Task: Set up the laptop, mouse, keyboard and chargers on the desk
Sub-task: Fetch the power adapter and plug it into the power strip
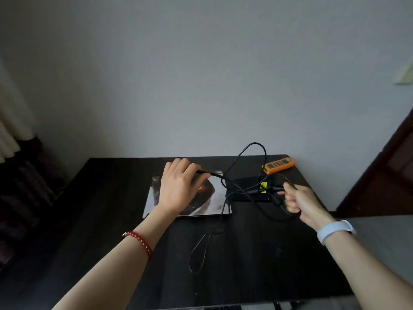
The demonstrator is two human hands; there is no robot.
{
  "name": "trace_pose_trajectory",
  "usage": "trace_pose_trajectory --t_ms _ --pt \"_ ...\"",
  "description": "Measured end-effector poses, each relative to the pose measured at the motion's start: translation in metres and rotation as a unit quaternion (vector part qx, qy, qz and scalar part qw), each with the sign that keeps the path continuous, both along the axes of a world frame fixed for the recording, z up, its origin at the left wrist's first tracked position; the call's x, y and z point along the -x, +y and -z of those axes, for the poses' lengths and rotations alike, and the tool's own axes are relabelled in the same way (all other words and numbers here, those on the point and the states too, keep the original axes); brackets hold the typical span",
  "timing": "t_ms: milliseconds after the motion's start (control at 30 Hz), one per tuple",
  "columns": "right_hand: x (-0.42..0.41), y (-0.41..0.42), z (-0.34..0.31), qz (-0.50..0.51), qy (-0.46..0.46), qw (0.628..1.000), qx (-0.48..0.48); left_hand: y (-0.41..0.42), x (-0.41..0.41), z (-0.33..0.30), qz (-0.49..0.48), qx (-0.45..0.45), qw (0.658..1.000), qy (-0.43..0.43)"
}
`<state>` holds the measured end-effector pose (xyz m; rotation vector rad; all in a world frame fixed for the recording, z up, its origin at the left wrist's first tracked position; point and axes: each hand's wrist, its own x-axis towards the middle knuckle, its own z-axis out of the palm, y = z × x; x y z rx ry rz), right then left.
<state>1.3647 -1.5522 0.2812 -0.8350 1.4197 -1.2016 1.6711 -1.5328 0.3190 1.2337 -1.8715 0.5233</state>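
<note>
A closed laptop (214, 202) with a pictured lid lies flat on the dark desk (111, 231). My left hand (178, 189) hovers over it, fingers closed on one end of a black charger cable (243, 162). The cable loops up above the desk and tangles across a black power brick (245, 185) with a yellow label, right of the laptop. My right hand (299, 202) grips another stretch of the same cable beside the brick. A loose loop of cable (199, 251) trails on the desk toward me.
An orange power strip (279, 165) sits at the desk's back right corner against the grey wall. A dark wooden door frame (380, 171) stands to the right, and a curtain (13, 135) hangs at the left.
</note>
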Motion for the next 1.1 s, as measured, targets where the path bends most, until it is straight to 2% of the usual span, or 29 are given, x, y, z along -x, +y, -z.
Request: trace_pose_trajectory --t_ms 200,467,633,900,1033,1100 --pt "0.066 -0.023 0.063 -0.04 -0.012 0.996 -0.084 -0.017 0.052 0.077 0.019 -0.094 0.995 -0.012" --pt "0.106 -0.029 0.116 -0.076 -0.018 0.984 -0.163 -0.013 0.093 0.138 0.03 -0.201 0.979 -0.004" --pt "0.12 -0.03 0.127 -0.096 0.054 0.978 -0.174 -0.022 0.111 0.153 0.05 -0.24 0.969 -0.001" --pt "0.142 -0.031 0.145 -0.117 0.099 0.965 -0.211 -0.032 0.135 0.164 0.064 -0.284 0.957 -0.001" --pt "0.144 -0.033 0.152 -0.136 0.157 0.951 -0.229 -0.033 0.14 0.169 0.068 -0.316 0.946 -0.012" --pt "0.147 -0.034 0.159 -0.142 0.23 0.936 -0.223 -0.033 0.145 0.172 0.067 -0.339 0.939 -0.011"
